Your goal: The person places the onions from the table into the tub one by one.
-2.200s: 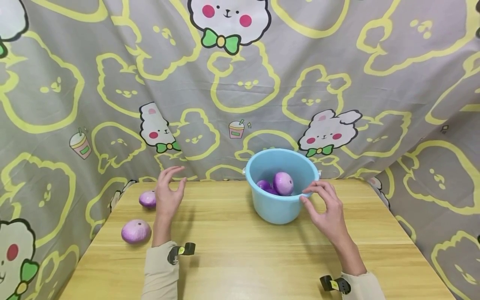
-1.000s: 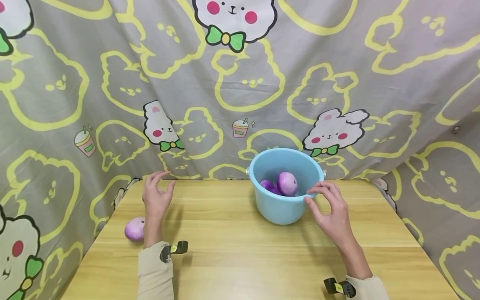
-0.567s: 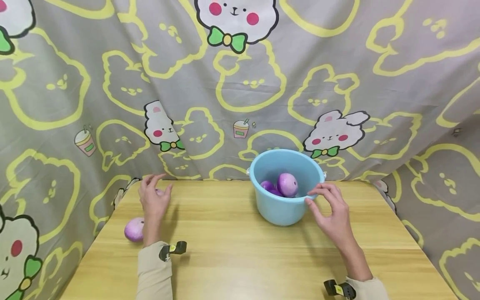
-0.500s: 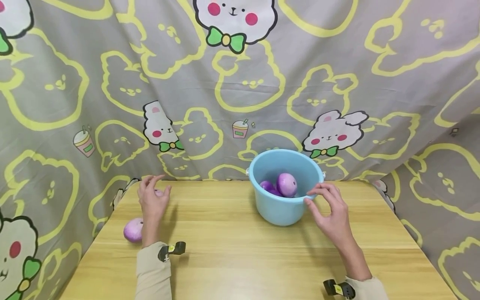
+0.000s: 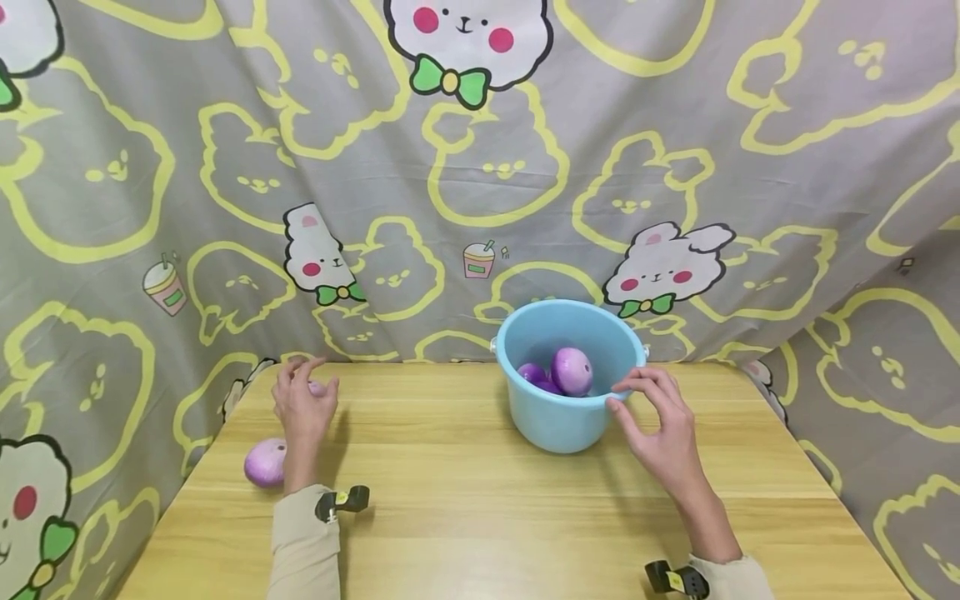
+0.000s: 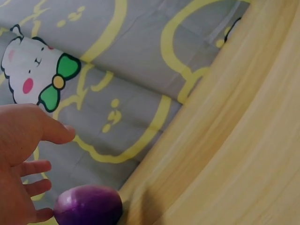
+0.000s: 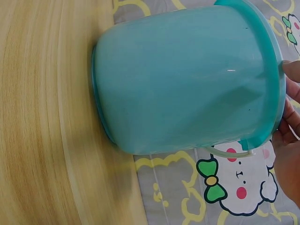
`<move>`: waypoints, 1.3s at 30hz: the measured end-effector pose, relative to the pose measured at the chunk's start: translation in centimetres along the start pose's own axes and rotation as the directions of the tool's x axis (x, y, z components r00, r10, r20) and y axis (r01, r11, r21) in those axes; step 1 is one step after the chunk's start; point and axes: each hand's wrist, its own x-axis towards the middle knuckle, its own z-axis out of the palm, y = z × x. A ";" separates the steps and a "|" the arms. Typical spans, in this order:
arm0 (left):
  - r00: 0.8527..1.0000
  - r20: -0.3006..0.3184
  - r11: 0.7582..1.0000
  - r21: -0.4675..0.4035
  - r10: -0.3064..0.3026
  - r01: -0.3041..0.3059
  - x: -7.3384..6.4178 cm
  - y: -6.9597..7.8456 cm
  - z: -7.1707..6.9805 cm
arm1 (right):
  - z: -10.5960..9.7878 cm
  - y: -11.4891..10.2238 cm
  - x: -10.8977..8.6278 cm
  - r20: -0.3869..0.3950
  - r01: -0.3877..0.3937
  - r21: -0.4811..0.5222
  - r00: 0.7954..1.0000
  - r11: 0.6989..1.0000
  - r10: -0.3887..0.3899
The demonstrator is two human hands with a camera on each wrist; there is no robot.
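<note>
My left hand (image 5: 306,407) is over the far red onion (image 5: 317,388), thumb and fingers spread and mostly hiding it in the head view. In the left wrist view, that glossy purple onion (image 6: 89,205) sits at the tip of one finger, with the thumb well away from it. A paler red onion (image 5: 266,463) lies nearer, left of the forearm. My right hand (image 5: 662,425) pinches the near right rim of a light blue bucket (image 5: 558,421), thumb outside. Inside the bucket rest several red onions (image 5: 572,372).
The bucket stands upright on a wooden table (image 5: 450,500), towards its back edge. A grey curtain (image 5: 517,175) with cartoon bears and rabbits hangs right behind the table and along both sides. The bucket's handle (image 7: 229,153) hangs down.
My left hand has moved left and slightly down over the far onion, which was in plain view beside it at first. My right hand has stayed on the bucket's rim.
</note>
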 end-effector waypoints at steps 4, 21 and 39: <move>1.000 0.011 1.000 0.026 -0.016 0.015 0.0 -0.3 0.1 | 0.0 -1.2 0.3 -0.010 0.006 -0.003 1.000 1.000 -0.006; 0.986 0.061 0.982 0.119 -0.157 0.149 -0.6 -1.1 0.2 | -0.2 0.5 -1.0 -0.020 0.015 0.014 1.000 1.000 -0.015; 0.977 0.088 0.972 0.155 -0.193 0.178 -0.5 -2.0 0.4 | -0.1 0.5 0.0 -0.011 0.016 0.033 1.000 0.999 -0.016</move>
